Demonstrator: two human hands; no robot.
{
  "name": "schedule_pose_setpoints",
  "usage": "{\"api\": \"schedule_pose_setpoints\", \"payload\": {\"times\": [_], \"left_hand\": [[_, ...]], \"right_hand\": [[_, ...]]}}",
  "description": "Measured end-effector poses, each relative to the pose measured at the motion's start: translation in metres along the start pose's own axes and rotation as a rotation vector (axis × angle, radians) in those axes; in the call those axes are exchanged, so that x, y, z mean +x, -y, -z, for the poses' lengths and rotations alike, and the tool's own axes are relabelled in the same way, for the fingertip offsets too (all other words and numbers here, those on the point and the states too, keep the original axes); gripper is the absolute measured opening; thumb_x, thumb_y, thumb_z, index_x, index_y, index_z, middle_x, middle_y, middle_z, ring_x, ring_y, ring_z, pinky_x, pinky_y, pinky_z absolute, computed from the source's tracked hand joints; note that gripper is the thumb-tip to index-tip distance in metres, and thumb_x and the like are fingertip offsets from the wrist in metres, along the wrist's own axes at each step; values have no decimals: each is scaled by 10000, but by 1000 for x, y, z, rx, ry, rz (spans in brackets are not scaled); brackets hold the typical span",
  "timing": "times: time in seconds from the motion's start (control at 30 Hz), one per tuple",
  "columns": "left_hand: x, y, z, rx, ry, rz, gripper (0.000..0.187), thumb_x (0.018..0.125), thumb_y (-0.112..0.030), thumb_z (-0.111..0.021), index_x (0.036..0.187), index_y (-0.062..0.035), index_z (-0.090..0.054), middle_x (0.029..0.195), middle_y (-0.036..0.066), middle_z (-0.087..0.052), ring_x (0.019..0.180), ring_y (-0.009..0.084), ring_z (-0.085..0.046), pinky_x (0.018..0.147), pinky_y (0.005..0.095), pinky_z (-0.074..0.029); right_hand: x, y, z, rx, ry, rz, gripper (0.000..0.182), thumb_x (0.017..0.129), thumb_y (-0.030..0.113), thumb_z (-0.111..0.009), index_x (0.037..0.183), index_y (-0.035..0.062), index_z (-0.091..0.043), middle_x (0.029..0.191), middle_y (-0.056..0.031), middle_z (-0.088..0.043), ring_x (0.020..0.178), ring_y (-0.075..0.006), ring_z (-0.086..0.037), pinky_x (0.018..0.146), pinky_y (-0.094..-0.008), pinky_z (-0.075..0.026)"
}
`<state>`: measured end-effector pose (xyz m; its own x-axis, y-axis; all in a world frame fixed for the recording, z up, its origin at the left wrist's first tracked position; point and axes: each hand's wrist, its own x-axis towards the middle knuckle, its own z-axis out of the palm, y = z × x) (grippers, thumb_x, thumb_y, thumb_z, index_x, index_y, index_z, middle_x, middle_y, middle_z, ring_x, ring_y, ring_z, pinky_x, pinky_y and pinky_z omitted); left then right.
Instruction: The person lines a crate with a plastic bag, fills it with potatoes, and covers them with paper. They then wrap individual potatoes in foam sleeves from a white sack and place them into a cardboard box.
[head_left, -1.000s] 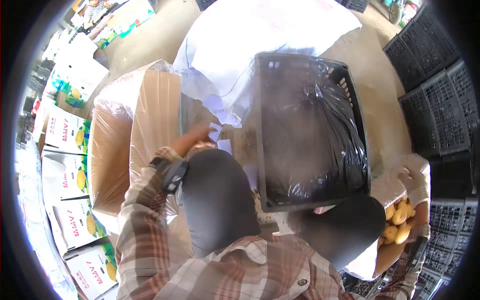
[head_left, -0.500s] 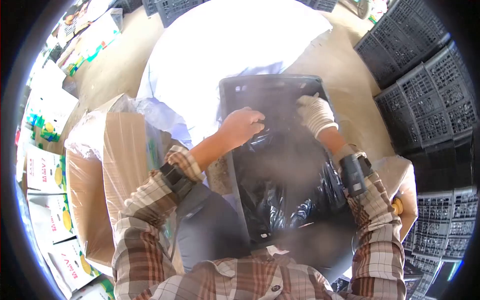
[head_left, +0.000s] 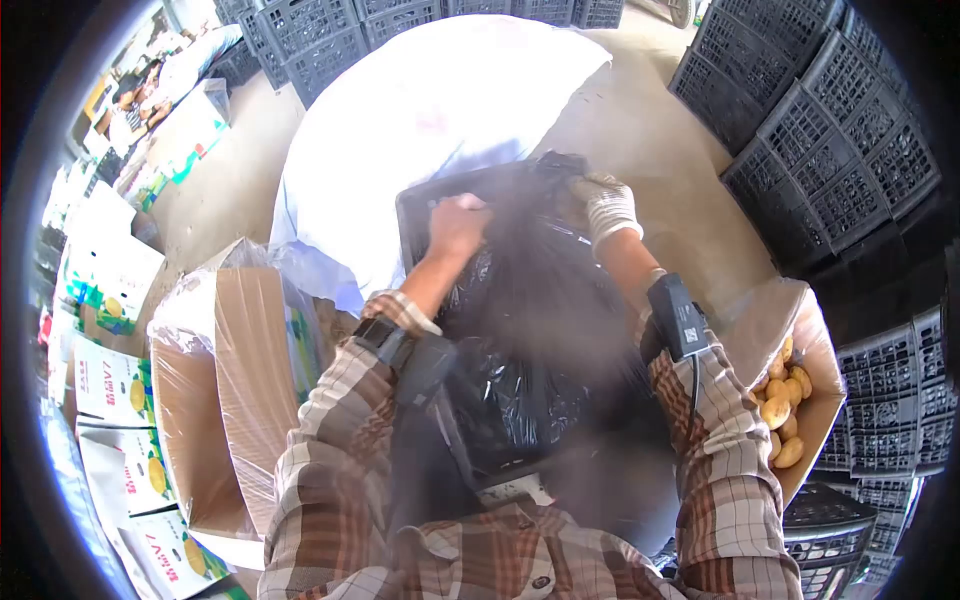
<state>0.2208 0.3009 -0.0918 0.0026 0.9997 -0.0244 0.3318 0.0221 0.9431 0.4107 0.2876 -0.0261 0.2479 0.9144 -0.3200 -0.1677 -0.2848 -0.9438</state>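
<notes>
A black plastic bag (head_left: 530,375) lines a dark crate (head_left: 412,215) in front of my body. My left hand (head_left: 459,226), bare, is closed at the crate's upper left, its fingers curled on the black plastic. On the upper right, my right hand (head_left: 606,205) wears a pale knitted glove and is closed on a bunched part of the bag. Part of the plastic between the hands is smeared by blur.
A large white sheet (head_left: 400,120) lies beyond the crate. An open cardboard box (head_left: 255,390) stands left; another box (head_left: 825,370) at right holds several potatoes (head_left: 782,405). Black crates (head_left: 840,150) are stacked right. A person (head_left: 130,105) is far left.
The view has shifted, showing more potatoes at right. The bag's upper part is now bunched up by my right hand. The crate's top left corner has shifted left, and my left hand is more curled.
</notes>
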Motion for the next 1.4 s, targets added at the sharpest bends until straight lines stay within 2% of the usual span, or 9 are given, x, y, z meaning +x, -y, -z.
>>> {"api": "schedule_pose_setpoints", "payload": {"times": [0.3, 0.4, 0.5, 0.7, 0.77, 0.9, 0.97, 1.3, 1.4], "left_hand": [[-21, -17, -9, -594, 202, 442, 118, 806, -93, -587, 874, 2, -582, 657, 35, -551, 499, 108, -493, 452, 229, -401], [-50, -17, -50, -597, 124, 412, 86, 818, -72, -554, 851, 5, -575, 673, 51, -570, 512, 129, -519, 446, 239, -411], [-51, 7, -78, -546, 222, 332, 97, 803, -75, -558, 856, 3, -578, 691, 76, -587, 538, 164, -555, 483, 288, -450], [-40, -32, -31, 302, -362, -321, 322, 759, -222, -635, 1005, -34, -545, 930, 148, -588, 798, 296, -579, 710, 380, -463], [-22, -28, -21, -25, -141, -105, 278, 781, -162, -623, 1004, -23, -533, 946, 114, -589, 804, 242, -584, 684, 339, -475], [-15, -10, 0, -704, 46, 250, 395, 828, -86, -562, 1203, -21, -452, 1100, 104, -535, 872, 206, -579, 729, 324, -499], [-16, 2, 13, -776, 15, 271, 341, 852, -54, -523, 1185, -13, -458, 1061, 108, -539, 877, 237, -574, 777, 338, -503], [-24, 26, 33, -650, 84, 375, 432, 831, -77, -556, 1214, 24, -382, 1142, 150, -485, 940, 311, -562, 852, 401, -467], [-40, 5, 21, 519, -325, -468, 496, 685, -105, -658, 1150, -60, -493, 1216, 202, -450, 1163, 357, -405, 961, 438, -343]], "right_hand": [[19, -2, 0, 266, 33, -165, 249, 767, 38, -623, 1000, 36, -534, 851, -104, -620, 687, -215, -624, 618, -269, -525], [16, 7, -27, -1594, 201, 839, 219, 630, 32, -657, 842, 68, -613, 892, -79, -621, 782, -223, -593, 785, -293, -459], [-19, -3, -44, -286, 336, 445, 70, 683, 67, -662, 715, 26, -615, 727, -82, -617, 757, -202, -570, 747, -304, -441], [4, -3, -20, 97, 290, 179, 119, 773, 47, -580, 880, 35, -629, 762, -82, -606, 771, -154, -570, 728, -277, -448], [6, -7, -21, -864, 513, 1084, 151, 789, 27, -553, 915, 50, -632, 832, -72, -620, 798, -141, -572, 748, -269, -449], [18, 0, -24, -891, 278, 1259, 153, 797, 42, -564, 934, 59, -630, 857, -25, -591, 782, -102, -530, 755, -265, -440], [56, -4, -10, -273, 413, 273, 188, 778, 73, -602, 963, 62, -635, 863, -50, -638, 812, -117, -569, 785, -258, -445], [37, -50, -34, -1251, 315, 467, 400, 784, 346, -578, 1160, 213, -553, 1107, -100, -589, 1053, -285, -542, 905, -386, -420], [40, -50, -48, -1393, 359, 352, 342, 792, 357, -568, 1092, 195, -594, 1062, -102, -608, 1008, -284, -565, 884, -397, -434]]}}
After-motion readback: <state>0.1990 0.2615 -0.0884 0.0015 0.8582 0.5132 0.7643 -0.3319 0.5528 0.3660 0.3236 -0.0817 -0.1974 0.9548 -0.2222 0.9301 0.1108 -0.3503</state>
